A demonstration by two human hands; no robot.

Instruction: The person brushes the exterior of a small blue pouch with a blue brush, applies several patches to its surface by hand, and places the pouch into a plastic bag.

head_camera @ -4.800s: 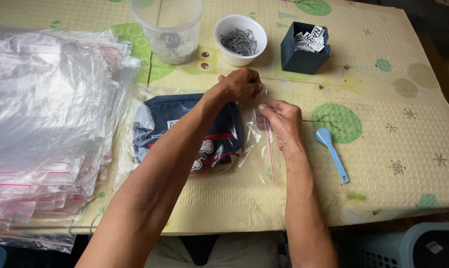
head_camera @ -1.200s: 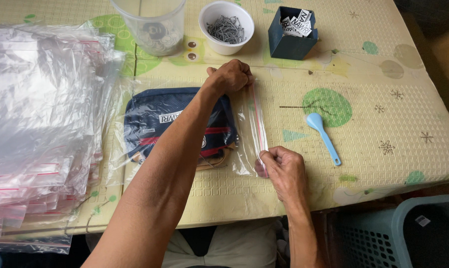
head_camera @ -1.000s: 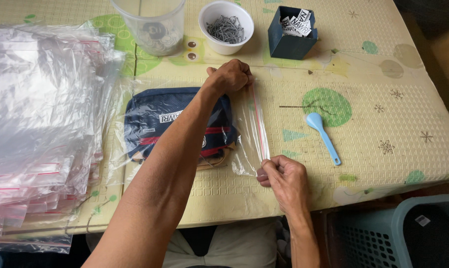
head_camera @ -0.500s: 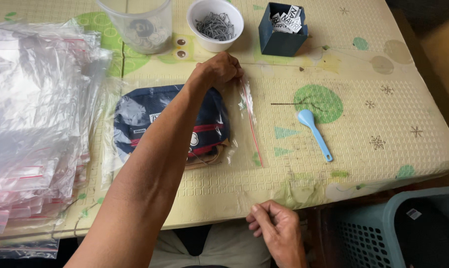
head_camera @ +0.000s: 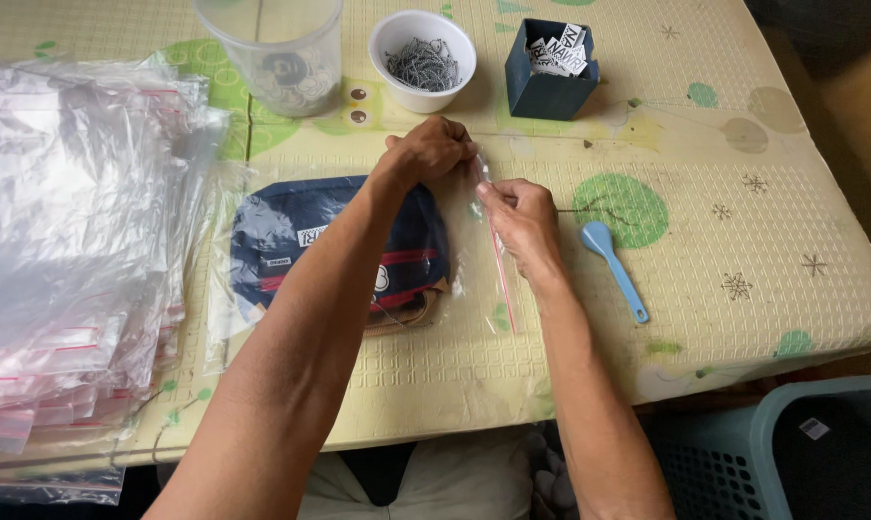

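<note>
A clear zip bag (head_camera: 474,289) with a red seal strip lies on the table, and a folded navy garment (head_camera: 291,231) with red and white stripes is inside it. My left hand (head_camera: 428,152) pinches the far end of the seal strip. My right hand (head_camera: 517,217) pinches the same strip just below, fingers closed on the plastic. Both forearms reach over the bag from the near edge.
A thick stack of empty clear bags (head_camera: 65,250) fills the left side. At the back stand a clear plastic cup (head_camera: 270,53), a white bowl of metal pins (head_camera: 423,60) and a dark blue box of paper tags (head_camera: 549,69). A light blue spoon (head_camera: 614,268) lies right. A blue-grey basket (head_camera: 792,453) sits below the table edge.
My right hand ran down the seal strip to the near end, dropped off the table edge, and has come back up to the strip's far end beside my left hand.
</note>
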